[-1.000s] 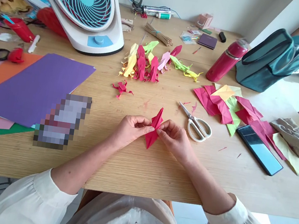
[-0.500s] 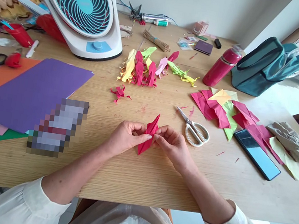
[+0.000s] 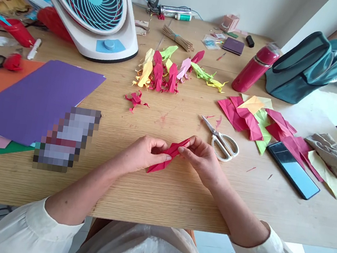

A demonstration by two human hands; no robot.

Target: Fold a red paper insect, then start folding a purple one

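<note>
Between my two hands is a folded red origami paper (image 3: 160, 166), slanting from lower left to upper right just over the table. My left hand (image 3: 143, 153) pinches its middle between thumb and fingers. With thumb and fingertips, my right hand (image 3: 202, 159) grips its upper right tip. White-handled scissors (image 3: 224, 146) lie just beyond my right hand, blades toward the upper left. A small red origami figure (image 3: 135, 101) rests farther off, ahead of my left hand. Behind it stands a group of finished-looking paper figures (image 3: 172, 76) in red, yellow, green and pink.
Coloured paper sheets (image 3: 39, 98) and a blurred-out flat object (image 3: 68, 141) lie left. A fan (image 3: 107, 47) stands behind them. On the right are folded papers (image 3: 236, 113), a phone (image 3: 293, 170), a red bottle (image 3: 254, 71) and a teal bag (image 3: 295, 84).
The red paper has turned clockwise from nearly upright to a slant. My right hand has shifted its hold from the paper's side to its upper tip.
</note>
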